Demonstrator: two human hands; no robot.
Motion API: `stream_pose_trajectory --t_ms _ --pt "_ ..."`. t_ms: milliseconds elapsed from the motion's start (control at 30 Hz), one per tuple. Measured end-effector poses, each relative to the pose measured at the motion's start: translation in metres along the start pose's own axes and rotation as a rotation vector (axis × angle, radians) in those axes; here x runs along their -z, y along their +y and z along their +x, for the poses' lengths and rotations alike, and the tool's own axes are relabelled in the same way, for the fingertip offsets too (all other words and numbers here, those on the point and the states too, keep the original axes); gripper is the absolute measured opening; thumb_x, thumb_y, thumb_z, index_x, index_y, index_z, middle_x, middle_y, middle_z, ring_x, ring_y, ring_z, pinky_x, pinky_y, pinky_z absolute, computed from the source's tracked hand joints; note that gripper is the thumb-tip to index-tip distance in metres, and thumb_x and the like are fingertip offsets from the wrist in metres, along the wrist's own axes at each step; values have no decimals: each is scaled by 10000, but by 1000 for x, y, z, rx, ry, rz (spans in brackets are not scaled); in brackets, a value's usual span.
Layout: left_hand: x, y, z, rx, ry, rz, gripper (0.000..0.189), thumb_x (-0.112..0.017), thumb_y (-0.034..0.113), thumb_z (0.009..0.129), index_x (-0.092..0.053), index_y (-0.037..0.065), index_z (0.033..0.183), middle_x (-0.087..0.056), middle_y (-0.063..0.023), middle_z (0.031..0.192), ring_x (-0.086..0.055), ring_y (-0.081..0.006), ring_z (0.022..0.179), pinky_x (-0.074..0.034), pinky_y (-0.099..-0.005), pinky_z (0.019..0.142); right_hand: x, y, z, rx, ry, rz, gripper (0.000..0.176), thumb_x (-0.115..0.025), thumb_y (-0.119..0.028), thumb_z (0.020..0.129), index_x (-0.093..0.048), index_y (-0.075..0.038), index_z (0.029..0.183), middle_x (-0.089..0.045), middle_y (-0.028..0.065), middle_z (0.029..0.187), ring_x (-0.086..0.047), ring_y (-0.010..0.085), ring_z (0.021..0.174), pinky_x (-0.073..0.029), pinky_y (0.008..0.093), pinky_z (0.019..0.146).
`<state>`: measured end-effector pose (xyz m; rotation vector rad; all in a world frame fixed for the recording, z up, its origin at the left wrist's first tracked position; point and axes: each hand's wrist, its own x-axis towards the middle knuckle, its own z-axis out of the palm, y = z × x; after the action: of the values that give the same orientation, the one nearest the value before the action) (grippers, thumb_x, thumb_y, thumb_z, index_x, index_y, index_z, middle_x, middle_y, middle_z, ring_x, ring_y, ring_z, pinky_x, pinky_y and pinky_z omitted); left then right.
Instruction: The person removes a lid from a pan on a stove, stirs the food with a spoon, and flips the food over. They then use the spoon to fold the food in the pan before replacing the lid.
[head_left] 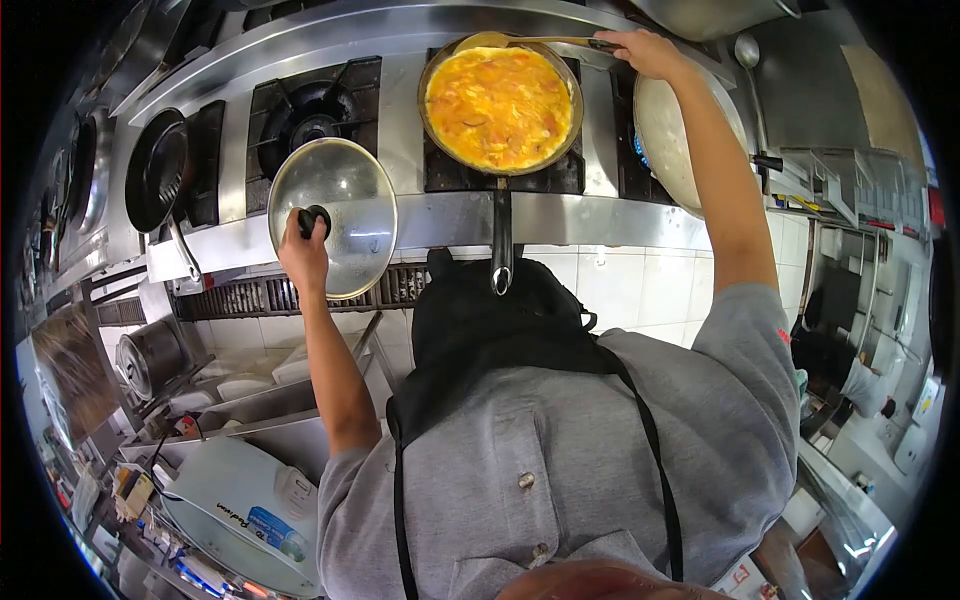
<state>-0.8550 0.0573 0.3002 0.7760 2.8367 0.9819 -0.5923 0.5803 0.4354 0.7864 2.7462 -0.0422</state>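
Note:
A frying pan [433,130] full of yellow omelette [500,105] with pink bits sits on a stove burner straight ahead, its handle [501,235] pointing toward me. My left hand [303,252] grips the black knob of a glass lid [345,200], holding it tilted, left of and below the pan. My right hand [645,50] reaches past the pan's far right rim and holds the handle of a metal spatula [490,42], whose blade lies at the pan's far edge.
An empty burner [312,112] lies left of the pan and a dark wok [155,170] further left. A large pale wok [668,135] and a ladle [748,55] are at the right. Pots and containers [150,355] stand lower left. Another person [860,380] is at the far right.

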Motion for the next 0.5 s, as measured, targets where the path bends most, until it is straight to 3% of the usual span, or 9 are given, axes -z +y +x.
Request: stream_pose_trajectory --t_ms 133,200,333,400,500 --pt "-4 5 -1 7 3 34 412 -675 273 828 -602 48 1165 -659 -237 952 -634 -421 896 -491 -435 761 3 -1 26 41 -15 -61 448 -538 -139 930 -513 -302 1346 -602 115 1228 -576 317 1098 -465 443 921" --pt "-7 3 -1 -15 -2 91 411 -683 273 826 -604 67 1173 -664 -197 987 -646 -391 866 -503 -433 730 4 -1 34 185 90 -42 443 -538 -105 921 -536 -287 1325 -614 95 1164 -582 304 1065 -474 433 905" --pt "-11 6 0 -20 -4 88 429 -680 297 831 -594 83 1192 -658 -183 964 -642 -387 840 -502 -438 710 19 -14 35 269 115 -127 464 -536 -81 911 -528 -282 1330 -600 77 1078 -584 286 1025 -488 418 868" --pt "-12 8 -2 19 -18 87 425 -674 306 835 -593 90 1191 -652 -178 966 -640 -385 826 -501 -440 699 22 -17 32 362 262 -181 477 -540 -120 910 -499 -309 1346 -516 83 926 -571 277 909 -491 403 768" --pt "-19 2 -2 -32 32 91 430 -665 326 836 -595 93 1190 -643 -175 962 -640 -384 820 -503 -441 679 27 -26 23 353 283 -286 582 -539 -42 855 -482 -329 1358 -533 70 949 -581 260 908 -517 385 762"
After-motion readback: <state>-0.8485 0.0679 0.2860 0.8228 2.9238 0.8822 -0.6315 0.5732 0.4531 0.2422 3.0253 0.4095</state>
